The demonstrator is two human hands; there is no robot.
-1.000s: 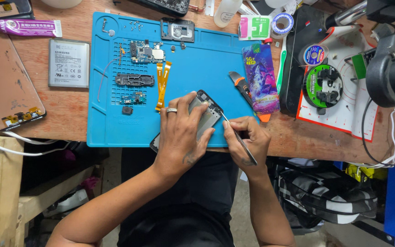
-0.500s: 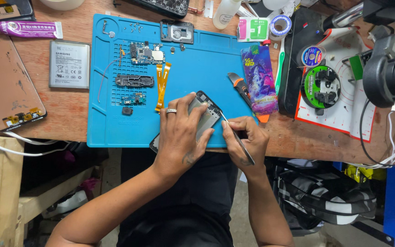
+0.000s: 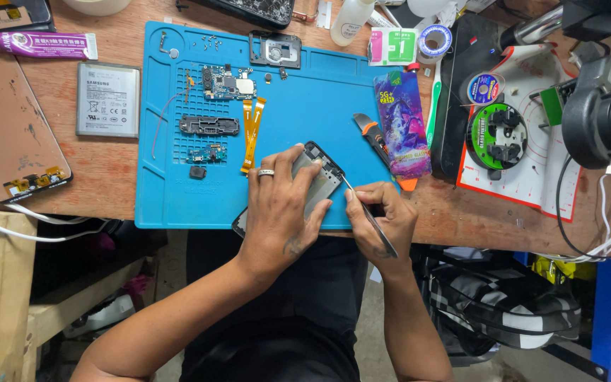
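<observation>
My left hand (image 3: pixel 282 205), a ring on one finger, lies over a dark phone frame (image 3: pixel 319 173) and holds it at the near edge of the blue work mat (image 3: pixel 305 106). My right hand (image 3: pixel 380 219) grips thin metal tweezers (image 3: pixel 369 212) whose tip touches the frame's right edge. On the mat's left half lie a circuit board (image 3: pixel 226 83), an orange flex cable (image 3: pixel 251 131), a black bracket (image 3: pixel 208 125) and several tiny screws (image 3: pixel 210 42).
A grey battery (image 3: pixel 107 99) and a copper-coloured phone back panel (image 3: pixel 8 134) lie left of the mat. A glue tube (image 3: pixel 44 44) sits at the back left. An orange-handled knife (image 3: pixel 380 145), a purple packet (image 3: pixel 403 124), a solder reel (image 3: pixel 495 134) and a microscope (image 3: pixel 602 92) stand on the right.
Both hands stay on the phone frame in nearly the same place; only slight shifts of the tweezers' tip show.
</observation>
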